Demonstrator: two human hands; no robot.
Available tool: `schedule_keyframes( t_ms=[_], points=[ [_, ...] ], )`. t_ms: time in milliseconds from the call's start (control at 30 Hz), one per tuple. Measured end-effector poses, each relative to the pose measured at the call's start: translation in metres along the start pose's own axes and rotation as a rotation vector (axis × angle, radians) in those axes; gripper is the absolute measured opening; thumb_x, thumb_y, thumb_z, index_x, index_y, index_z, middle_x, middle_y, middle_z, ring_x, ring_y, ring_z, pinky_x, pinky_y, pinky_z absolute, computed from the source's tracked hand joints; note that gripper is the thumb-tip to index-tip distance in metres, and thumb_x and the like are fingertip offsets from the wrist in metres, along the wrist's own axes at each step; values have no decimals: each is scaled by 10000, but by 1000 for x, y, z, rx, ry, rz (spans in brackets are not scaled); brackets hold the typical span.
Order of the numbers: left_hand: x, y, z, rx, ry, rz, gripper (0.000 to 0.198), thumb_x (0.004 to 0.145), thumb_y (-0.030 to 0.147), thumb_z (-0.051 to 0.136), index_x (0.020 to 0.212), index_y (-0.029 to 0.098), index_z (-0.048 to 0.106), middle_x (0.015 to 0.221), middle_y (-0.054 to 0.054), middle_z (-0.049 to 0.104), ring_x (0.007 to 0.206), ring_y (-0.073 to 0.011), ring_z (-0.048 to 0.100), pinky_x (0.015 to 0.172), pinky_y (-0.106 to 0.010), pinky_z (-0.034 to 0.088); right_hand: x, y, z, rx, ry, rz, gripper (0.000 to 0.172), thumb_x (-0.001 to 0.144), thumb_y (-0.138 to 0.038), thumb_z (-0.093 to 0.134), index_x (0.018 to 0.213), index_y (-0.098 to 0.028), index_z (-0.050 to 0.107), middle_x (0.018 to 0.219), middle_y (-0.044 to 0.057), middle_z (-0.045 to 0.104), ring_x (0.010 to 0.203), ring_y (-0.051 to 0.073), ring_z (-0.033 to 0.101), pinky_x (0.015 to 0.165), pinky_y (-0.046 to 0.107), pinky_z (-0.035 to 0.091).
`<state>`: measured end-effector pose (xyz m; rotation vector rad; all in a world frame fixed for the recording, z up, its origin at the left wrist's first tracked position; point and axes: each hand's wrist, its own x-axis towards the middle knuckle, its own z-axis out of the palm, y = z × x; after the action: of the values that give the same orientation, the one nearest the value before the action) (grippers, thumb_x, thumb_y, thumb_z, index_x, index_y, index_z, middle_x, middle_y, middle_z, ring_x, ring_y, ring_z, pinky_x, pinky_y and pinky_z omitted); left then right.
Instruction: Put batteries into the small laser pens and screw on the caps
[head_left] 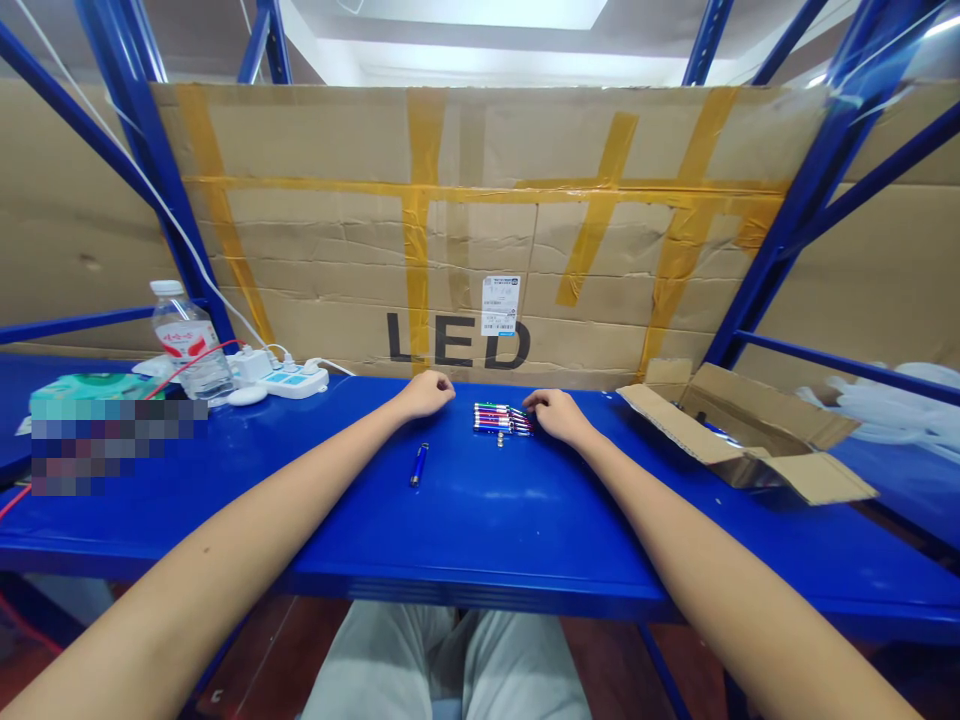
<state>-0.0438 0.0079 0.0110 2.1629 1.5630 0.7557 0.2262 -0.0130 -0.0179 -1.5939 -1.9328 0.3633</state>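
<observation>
Farthest out on the left hand's side, a teal soft packet [82, 386] lies on the glossy blue table [465, 540], next to a blurred-out patch. Closer to that hand stands a clear plastic bottle [191, 345] with a white cap and a red-and-white label, a thin red wire [199, 357] passing in front of it. Just right of the bottle are a smooth white oval object [246, 396] and, a little behind it, a white plastic power strip [296, 381] with plugs in it.

The left hand [427, 395] rests near the table's back edge, loosely curled; no item shows in it, though its palm is hidden. Below it, toward the person, a single shiny blue slim metal tube [418, 466] lies by itself, apart from both hands. Between the hands, a side-by-side row of slim, shiny, multicoloured metal tubes [493, 419] lies crosswise, with tiny silver pieces [500, 439] just on its near side. The right hand [556, 413] is bent inward at the row's right end, fingers curled; whether it grips or touches a tube cannot be told.

Right of that hand sits an open brown cardboard box [675, 425], flaps spread, with dark and blue items inside. Beyond it lies white, tube-like wrapping [900, 410]. Behind both hands rises a taped brown cardboard panel [345, 260] printed "LED".
</observation>
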Motion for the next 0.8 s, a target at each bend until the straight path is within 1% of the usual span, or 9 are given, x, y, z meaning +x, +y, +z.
schedule_keyframes(
  t_ms=[67,167,233,300,433,500,633,733,800],
  points=[
    [-15,0,-18,-60,-117,-116,178,787,308,584,823,146,648,826,-76,700,778,-184,657,683,-271,511,-1,1,-5,7,33,-14,364,781,-56,436,980,-128,732,1024,111,738,999,219,660,905,307,472],
    [-38,4,-41,-66,-373,-170,232,743,373,640,827,157,621,809,-48,666,710,-163,652,588,-246,505,-8,-8,-12,-9,126,-112,300,811,-106,453,915,-149,730,1021,101,738,996,229,654,910,325,462],
    [-49,10,-49,-38,-550,-225,274,695,390,688,838,168,617,767,-27,641,636,-160,643,560,-265,521,-19,-22,-14,16,161,-225,263,831,-137,462,861,-165,722,958,80,743,936,220,658,867,321,470],
    [-55,17,-48,-36,-645,-234,256,681,355,697,834,172,605,700,-8,618,589,-166,637,541,-285,538,-35,-44,-10,52,106,-365,253,842,-137,465,854,-179,714,903,56,742,860,200,662,805,304,477],
    [-60,33,-29,11,-690,-175,83,698,163,620,769,157,577,582,0,608,530,-166,633,532,-276,543,-70,-91,8,15,-128,-718,223,859,-141,500,939,-185,704,956,60,733,889,189,654,836,300,464],
    [-61,40,-18,56,-670,-178,102,664,63,571,717,149,561,531,5,599,493,-159,626,507,-246,517,-82,-106,17,-51,-267,-813,207,901,-226,516,1004,-194,693,1025,77,718,947,203,645,850,312,463],
    [-63,51,-1,54,-550,-143,160,616,20,585,708,149,564,508,18,604,466,-145,615,480,-208,472,-88,-109,22,-150,-375,-780,269,926,-375,530,1035,-170,666,1009,102,705,928,221,642,820,328,461],
    [-66,54,4,-18,-522,-127,91,655,67,591,688,148,567,519,10,611,466,-127,602,480,-198,456,-79,-96,8,-125,-511,-691,118,869,-280,598,910,-175,635,871,55,690,784,177,625,722,289,453],
    [-68,55,6,-31,-508,-77,48,689,107,584,674,150,569,519,12,597,464,-118,582,476,-201,442,-71,-83,-8,-22,-689,-553,68,821,-218,618,871,-183,590,818,20,667,688,138,598,629,248,439]
  ],
)
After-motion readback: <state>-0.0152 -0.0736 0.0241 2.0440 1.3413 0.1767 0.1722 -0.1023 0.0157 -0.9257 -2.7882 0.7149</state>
